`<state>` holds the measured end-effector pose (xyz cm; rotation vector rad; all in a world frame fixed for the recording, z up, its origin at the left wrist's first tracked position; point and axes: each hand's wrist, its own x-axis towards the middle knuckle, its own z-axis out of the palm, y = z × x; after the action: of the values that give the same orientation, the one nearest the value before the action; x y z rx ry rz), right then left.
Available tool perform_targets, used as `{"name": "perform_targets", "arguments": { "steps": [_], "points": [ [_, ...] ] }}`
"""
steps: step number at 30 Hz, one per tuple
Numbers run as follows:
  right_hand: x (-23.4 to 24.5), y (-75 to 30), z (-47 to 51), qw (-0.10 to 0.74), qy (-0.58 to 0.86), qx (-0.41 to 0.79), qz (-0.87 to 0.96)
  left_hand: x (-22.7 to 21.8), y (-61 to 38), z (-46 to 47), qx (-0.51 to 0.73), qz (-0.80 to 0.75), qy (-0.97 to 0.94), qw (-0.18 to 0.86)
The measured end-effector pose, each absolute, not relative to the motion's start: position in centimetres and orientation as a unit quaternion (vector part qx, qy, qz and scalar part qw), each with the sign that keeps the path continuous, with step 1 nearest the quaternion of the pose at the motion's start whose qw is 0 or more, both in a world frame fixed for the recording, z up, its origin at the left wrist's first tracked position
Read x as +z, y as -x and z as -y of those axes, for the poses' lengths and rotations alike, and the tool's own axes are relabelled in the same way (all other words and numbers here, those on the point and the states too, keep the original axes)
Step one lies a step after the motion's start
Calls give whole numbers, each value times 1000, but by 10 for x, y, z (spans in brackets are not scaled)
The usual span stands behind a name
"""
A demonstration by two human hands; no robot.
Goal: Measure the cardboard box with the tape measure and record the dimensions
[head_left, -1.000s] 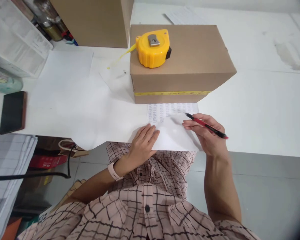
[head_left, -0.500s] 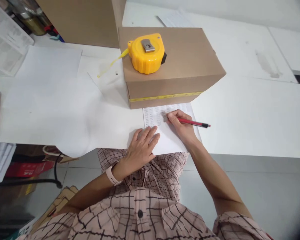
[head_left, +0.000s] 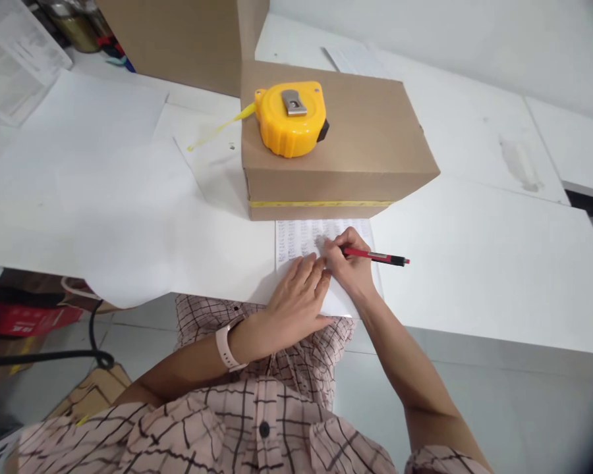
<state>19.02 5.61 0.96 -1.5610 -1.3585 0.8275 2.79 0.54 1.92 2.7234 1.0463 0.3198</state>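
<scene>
My right hand (head_left: pixel 350 264) is closed around a red pen (head_left: pixel 375 255) with a black end, its tip down at a sheet of paper (head_left: pixel 343 304) that carries columns of small writing. Fingers outstretched, my left hand (head_left: pixel 300 296) lies flat on the lower left of that sheet, close to the right hand. The sheet's far edge meets the base of a brown cardboard box (head_left: pixel 370 125). On the box top sits a yellow tape measure (head_left: pixel 291 122), its strip end sticking out to the left. A yellow band (head_left: pixel 321 204) runs along the box's near face.
Behind stands a larger cardboard box (head_left: pixel 178 46). White sheets (head_left: pixel 103 164) cover the table's left part and overhang its front edge. Bottles (head_left: pixel 79 29) stand at the far left. Another paper (head_left: pixel 358 60) lies behind the smaller box. A black curved tube (head_left: pixel 54 359) is below left.
My left hand has slid right, closer to the right hand. The pen hand sits slightly further left on the sheet. The view has tilted and shifted a little.
</scene>
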Motion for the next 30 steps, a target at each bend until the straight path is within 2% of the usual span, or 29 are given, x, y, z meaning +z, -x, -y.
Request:
{"name": "perform_targets", "arguments": {
  "steps": [14, 30],
  "points": [
    [6, -188, -55, 428, 627, 365, 538, 0, -20, -15, 185, -326, -920, 114],
    [5, -187, -56, 410, 640, 333, 558, 4, -19, -16, 182, -323, -922, 114]
  ]
}}
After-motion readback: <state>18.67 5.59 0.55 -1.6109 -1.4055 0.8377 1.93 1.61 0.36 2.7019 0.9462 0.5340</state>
